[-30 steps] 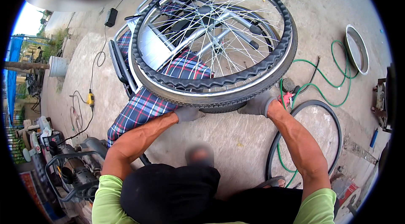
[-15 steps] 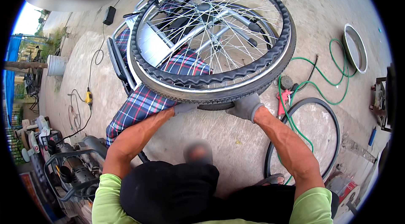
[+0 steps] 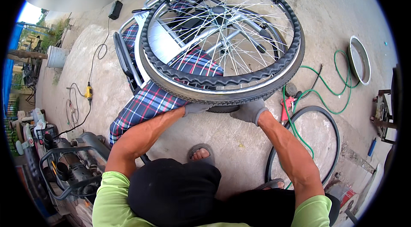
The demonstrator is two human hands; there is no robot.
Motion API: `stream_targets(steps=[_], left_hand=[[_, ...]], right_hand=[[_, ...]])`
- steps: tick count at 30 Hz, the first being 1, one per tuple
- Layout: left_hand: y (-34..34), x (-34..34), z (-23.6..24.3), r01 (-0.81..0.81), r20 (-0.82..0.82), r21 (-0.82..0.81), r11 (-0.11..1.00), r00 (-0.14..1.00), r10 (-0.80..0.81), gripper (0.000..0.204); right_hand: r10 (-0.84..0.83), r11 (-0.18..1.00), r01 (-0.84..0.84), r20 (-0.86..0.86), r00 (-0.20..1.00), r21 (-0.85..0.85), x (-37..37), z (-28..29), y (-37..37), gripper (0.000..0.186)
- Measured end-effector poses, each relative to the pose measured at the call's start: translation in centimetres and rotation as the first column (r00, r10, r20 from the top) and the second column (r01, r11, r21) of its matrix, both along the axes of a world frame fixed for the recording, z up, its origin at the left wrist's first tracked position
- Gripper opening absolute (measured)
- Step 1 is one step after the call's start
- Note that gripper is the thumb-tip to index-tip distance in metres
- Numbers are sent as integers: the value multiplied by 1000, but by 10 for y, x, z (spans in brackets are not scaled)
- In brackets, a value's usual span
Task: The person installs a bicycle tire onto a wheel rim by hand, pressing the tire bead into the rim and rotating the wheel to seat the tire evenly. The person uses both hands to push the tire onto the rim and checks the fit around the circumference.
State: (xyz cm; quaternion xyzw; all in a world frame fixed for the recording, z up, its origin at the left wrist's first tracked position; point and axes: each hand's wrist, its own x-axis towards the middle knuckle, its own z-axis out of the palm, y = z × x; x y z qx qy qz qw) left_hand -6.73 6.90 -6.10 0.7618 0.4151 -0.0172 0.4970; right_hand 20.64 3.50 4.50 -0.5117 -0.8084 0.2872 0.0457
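A wheelchair with a blue-and-red plaid seat (image 3: pixel 147 109) lies tipped on its side in front of me. Its large spoked wheel faces up, with a black wavy hand rim (image 3: pixel 239 79) and a worn black tire (image 3: pixel 205 97). My gloved left hand (image 3: pixel 196 108) is at the tire's near edge, its fingers tucked underneath and mostly hidden. Farther right along that edge, my gloved right hand (image 3: pixel 249 111) has its fingers curled under the tire. Part of the second wheel's tire (image 3: pixel 224 109) shows below, between the hands.
A loose black tire (image 3: pixel 336 135) lies on the floor at right, beside a red air gun (image 3: pixel 287 108) and a green hose (image 3: pixel 346 103). Beyond is a metal basin (image 3: pixel 359 60). A machine (image 3: pixel 72 169) stands at lower left; a yellow tool (image 3: pixel 88 92) with a cord lies behind it.
The wheelchair and both my hands sit slightly farther right, the hands still at the tire's near edge. The view has shifted a little, and my slippered foot shows clearly.
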Motion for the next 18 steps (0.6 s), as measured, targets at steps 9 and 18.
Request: stream_targets(steps=[9, 18], left_hand=[[-24, 45, 25, -155, 317, -286, 946, 916, 246, 45], [-1, 32, 38, 69, 202, -300, 952, 979, -8, 37]], right_hand=[[38, 999, -38, -69, 997, 0, -54, -25, -9, 53], [-49, 997, 48, 15, 999, 57, -59, 10, -5, 56]])
